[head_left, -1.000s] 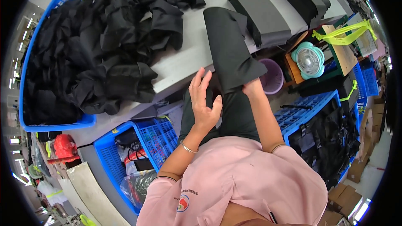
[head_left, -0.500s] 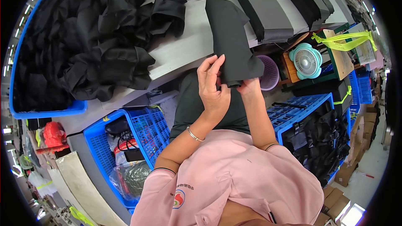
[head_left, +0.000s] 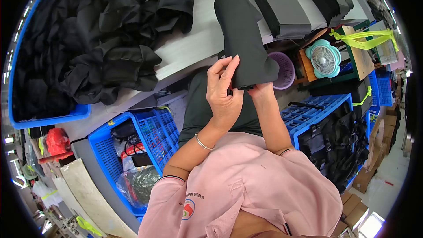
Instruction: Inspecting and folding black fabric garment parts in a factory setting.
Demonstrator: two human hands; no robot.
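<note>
Fingers of left hand (head_left: 224, 99) bent at black cloth's (head_left: 244, 42) 7 o'clock edge, grip unclear; right hand's (head_left: 263, 92), partly hidden, look clamped on its 5 o'clock corner. Cloth crosses desk's (head_left: 191, 53) near edge, 12 o'clock of both. Probably light, limp, sturdy; pinch 2 lower corners.

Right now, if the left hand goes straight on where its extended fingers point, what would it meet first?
Probably the black cloth: the extended fingertips of the left hand overlap it in the picture. Depth is unclear, so I cannot say whether they touch it or stay just above.
</note>
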